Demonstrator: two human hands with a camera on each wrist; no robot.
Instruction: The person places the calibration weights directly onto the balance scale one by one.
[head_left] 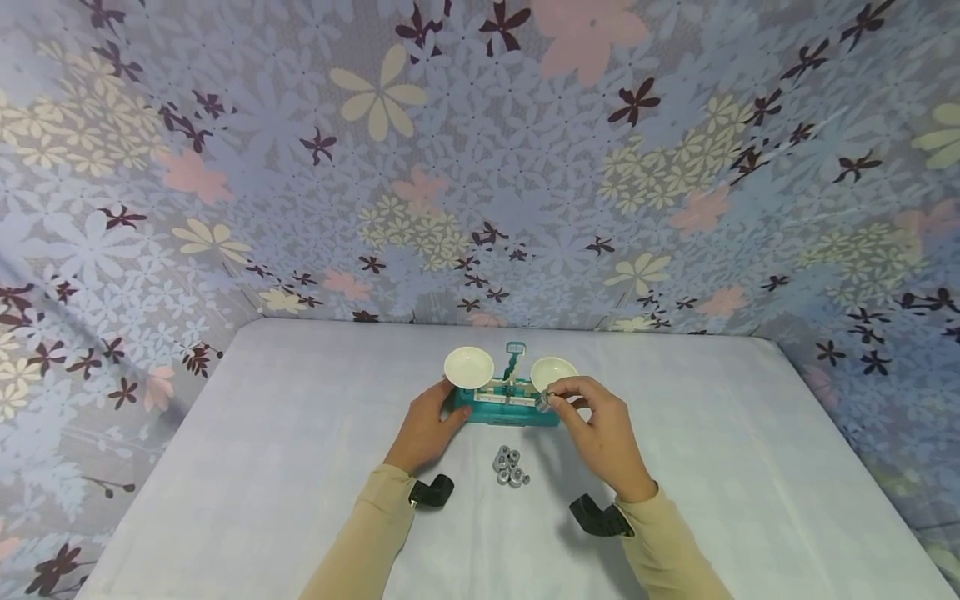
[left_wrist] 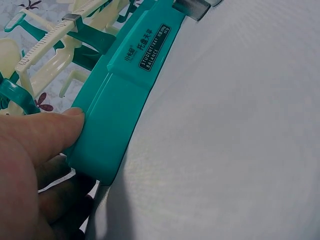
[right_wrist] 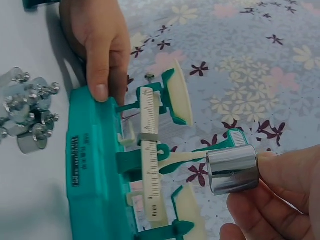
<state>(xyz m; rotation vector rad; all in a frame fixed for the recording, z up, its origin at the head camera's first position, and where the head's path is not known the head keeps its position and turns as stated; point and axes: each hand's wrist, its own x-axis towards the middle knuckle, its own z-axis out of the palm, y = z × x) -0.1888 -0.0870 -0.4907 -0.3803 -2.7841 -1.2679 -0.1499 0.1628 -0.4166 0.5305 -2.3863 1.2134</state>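
A teal student tray balance (head_left: pixel 502 413) with two cream pans stands on the table. My left hand (head_left: pixel 426 427) grips the left end of its base. In the left wrist view the thumb lies on the teal base (left_wrist: pixel 107 125), with the other fingers below, partly in shadow. Between thumb and fingers, my right hand (head_left: pixel 606 429) pinches a shiny cylindrical metal weight (right_wrist: pixel 233 170). In the head view this weight is in front of the right pan (head_left: pixel 553 372). The left pan (head_left: pixel 469 367) is beside my left hand. Both pans look bare.
Several smaller knobbed metal weights (head_left: pixel 511 467) stand clustered on the white tablecloth (head_left: pixel 285 467) in front of the balance, between my forearms. Flower-patterned fabric (head_left: pixel 480 183) rises behind the table and at both sides. Each wrist wears a black camera mount (head_left: pixel 600 517).
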